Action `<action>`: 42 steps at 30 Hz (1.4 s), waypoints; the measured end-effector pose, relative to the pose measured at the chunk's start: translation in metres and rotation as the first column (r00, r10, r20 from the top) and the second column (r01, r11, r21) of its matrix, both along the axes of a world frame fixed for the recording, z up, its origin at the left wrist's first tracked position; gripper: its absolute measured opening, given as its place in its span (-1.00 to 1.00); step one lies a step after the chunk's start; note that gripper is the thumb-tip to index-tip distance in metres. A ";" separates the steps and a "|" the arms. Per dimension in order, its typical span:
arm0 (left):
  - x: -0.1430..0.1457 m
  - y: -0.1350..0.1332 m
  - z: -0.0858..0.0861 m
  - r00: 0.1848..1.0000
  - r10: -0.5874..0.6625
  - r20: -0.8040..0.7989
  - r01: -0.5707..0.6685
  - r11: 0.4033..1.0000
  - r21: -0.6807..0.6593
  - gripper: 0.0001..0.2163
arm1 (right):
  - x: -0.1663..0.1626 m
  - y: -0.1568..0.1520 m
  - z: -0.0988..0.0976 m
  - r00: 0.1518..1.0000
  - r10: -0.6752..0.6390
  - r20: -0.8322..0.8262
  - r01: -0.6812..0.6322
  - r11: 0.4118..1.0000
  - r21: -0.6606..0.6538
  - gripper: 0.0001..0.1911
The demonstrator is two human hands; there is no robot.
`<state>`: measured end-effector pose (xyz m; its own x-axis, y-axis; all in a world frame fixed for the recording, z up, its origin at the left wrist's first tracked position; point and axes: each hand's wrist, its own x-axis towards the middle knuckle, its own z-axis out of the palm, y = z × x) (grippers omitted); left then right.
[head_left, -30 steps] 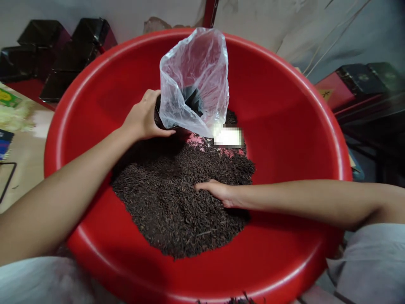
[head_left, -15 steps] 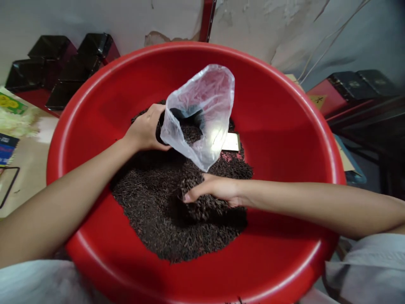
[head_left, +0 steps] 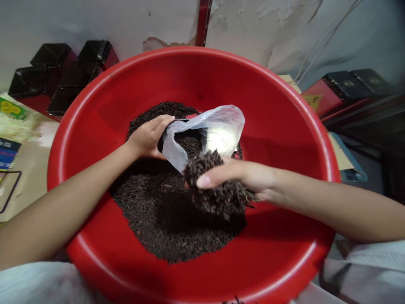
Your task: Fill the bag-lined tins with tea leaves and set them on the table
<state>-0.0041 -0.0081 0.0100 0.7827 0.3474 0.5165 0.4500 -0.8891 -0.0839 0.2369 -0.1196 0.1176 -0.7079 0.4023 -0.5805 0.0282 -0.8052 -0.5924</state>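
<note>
A large red basin (head_left: 284,135) holds a pile of dark loose tea leaves (head_left: 139,190). My left hand (head_left: 148,137) is wrapped round the side of a dark tin (head_left: 161,144), tilted toward me over the pile. A clear plastic bag (head_left: 179,154) lines the tin and spreads out of its mouth; tea leaves show inside. Closed on a big clump of tea leaves (head_left: 215,200), my right hand (head_left: 247,175) is raised above the pile, just in front of the bag's opening. A bright glow shows through the bag's right side.
Several black-topped red tins (head_left: 30,82) stand behind the basin on the left. More boxes with dark tops (head_left: 343,84) sit at the right. A green packet (head_left: 12,107) and a blue packet (head_left: 9,153) lie on the left surface. A wall rises behind.
My right hand has lifted out of the pile with a clump of tea leaves. The bag's mouth has sunk lower and tipped toward my right hand; my left hand keeps its hold.
</note>
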 end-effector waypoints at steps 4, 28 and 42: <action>0.001 0.001 0.001 0.998 -0.057 -0.005 0.057 0.998 0.019 -0.09 | 0.005 0.017 -0.001 0.973 -0.226 0.046 0.217 0.964 0.153 -0.80; 0.001 0.001 0.036 0.828 0.558 -0.055 -0.471 0.638 -0.609 -0.11 | -0.011 -0.010 -0.081 0.969 -0.014 0.248 -0.227 0.361 0.905 -0.71; 0.006 0.001 0.023 0.798 0.602 0.022 -0.456 0.628 -0.631 -0.12 | -0.066 0.062 -0.175 0.760 -0.004 0.650 -0.620 0.298 0.726 -0.03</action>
<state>0.0022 -0.0072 0.0329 0.2625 0.9442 0.1991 0.7978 -0.3284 0.5056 0.1705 -0.0577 -0.0570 -0.6728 0.6769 -0.2985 0.6372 0.3253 -0.6987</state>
